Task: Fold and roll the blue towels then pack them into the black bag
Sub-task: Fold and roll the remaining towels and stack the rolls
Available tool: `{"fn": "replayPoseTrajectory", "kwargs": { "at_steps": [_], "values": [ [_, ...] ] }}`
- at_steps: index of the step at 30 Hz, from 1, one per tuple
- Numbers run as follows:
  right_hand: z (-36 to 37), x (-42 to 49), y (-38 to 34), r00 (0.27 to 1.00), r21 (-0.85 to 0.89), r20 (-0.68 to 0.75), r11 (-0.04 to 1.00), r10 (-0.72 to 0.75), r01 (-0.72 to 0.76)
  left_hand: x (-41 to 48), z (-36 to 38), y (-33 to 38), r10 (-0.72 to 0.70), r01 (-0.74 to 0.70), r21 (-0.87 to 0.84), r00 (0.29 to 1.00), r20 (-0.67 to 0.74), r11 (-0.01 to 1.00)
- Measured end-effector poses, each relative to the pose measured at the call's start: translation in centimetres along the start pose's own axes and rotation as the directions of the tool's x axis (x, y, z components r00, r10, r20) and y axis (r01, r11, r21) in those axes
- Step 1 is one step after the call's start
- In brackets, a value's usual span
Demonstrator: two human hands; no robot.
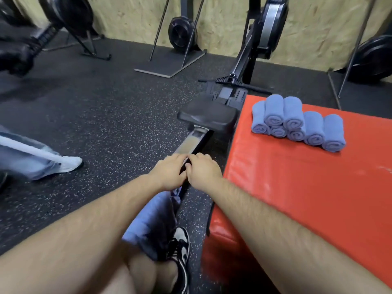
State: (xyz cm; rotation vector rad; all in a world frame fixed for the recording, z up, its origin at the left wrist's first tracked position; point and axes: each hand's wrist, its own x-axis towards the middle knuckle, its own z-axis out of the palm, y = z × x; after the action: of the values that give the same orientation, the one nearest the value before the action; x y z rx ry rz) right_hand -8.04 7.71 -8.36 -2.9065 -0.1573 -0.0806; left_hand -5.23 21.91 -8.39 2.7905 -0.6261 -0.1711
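Observation:
A loose blue towel [151, 219] hangs in front of my knee, above the rowing machine's rail. My left hand [169, 174] and my right hand [203, 174] are side by side, knuckles up and fingers curled down. They grip the towel's top edge, and the hands hide the edge itself. Several rolled blue towels [297, 124] lie stacked in two layers at the far left of a red mat [307, 198], with their spiral ends facing me. I cannot make out the black bag for certain.
A rowing machine with a black seat [209, 117] and metal rail runs between the mat and the speckled rubber floor. Another person's leg and white shoe [67, 164] are at left. A blurred dark shape [14, 58] is at top left. Gym equipment lines the plywood wall.

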Motion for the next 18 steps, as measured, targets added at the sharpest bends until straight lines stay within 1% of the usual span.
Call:
{"fn": "replayPoseTrajectory", "kwargs": {
  "at_steps": [3, 7, 9, 12, 15, 18],
  "values": [
    [3.4, 0.2, -2.6, 0.99, 0.01, 0.143, 1.0, 0.007, -0.009, -1.3, 1.3, -2.6, -0.064, 0.053, 0.075, 0.988, 0.143, 0.996],
    [6.5, 0.9, -4.5, 0.971, 0.031, 0.24, 0.999, 0.003, -0.01, -1.5, 2.8, -5.8, -0.128, 0.087, 0.156, 0.951, 0.28, 0.984],
    [8.0, 1.4, -5.2, 0.962, 0.066, 0.273, 0.998, -0.004, -0.015, -1.4, 3.3, -7.7, -0.147, 0.081, 0.196, 0.925, 0.351, 0.977],
    [10.2, 2.2, -6.3, 0.947, 0.124, 0.322, 0.991, 0.006, -0.048, -0.8, 3.6, -10.2, -0.145, 0.026, 0.262, 0.884, 0.445, 0.965],
    [11.9, 2.8, -7.2, 0.932, 0.142, 0.36, 0.986, 0.035, -0.092, -0.1, 3.6, -11.7, -0.139, -0.003, 0.274, 0.856, 0.499, 0.962],
    [13.1, 3.3, -7.5, 0.939, 0.164, 0.344, 0.982, 0.031, -0.092, 0.5, 3.5, -12.1, -0.112, -0.036, 0.28, 0.861, 0.497, 0.959]
  ]
}}
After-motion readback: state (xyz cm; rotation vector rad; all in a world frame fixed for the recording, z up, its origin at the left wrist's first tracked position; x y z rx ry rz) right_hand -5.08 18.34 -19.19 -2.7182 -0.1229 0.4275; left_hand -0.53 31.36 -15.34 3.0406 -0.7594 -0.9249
